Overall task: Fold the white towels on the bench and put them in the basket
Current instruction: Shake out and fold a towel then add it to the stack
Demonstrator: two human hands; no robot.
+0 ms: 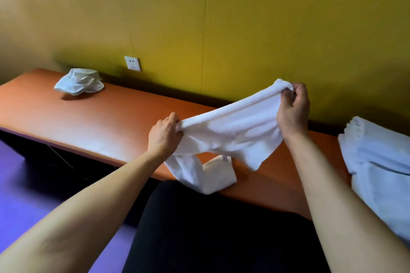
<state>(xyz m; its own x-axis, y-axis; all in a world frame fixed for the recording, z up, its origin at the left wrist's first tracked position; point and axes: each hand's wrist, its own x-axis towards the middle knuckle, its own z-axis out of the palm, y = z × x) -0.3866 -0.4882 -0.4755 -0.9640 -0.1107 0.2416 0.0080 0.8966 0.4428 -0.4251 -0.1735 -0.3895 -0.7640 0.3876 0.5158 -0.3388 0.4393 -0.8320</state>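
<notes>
Fingers of left hand (164,137) & right hand (292,108) pinch opposite ends of white towel (233,131), stretched above orange bench (99,122), prob. to find edges for folding; lower part trails on bench. Basket not visible.

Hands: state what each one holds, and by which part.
Both hold one white towel stretched above the bench: left hand pinches its left end, right hand its raised right end.
</notes>
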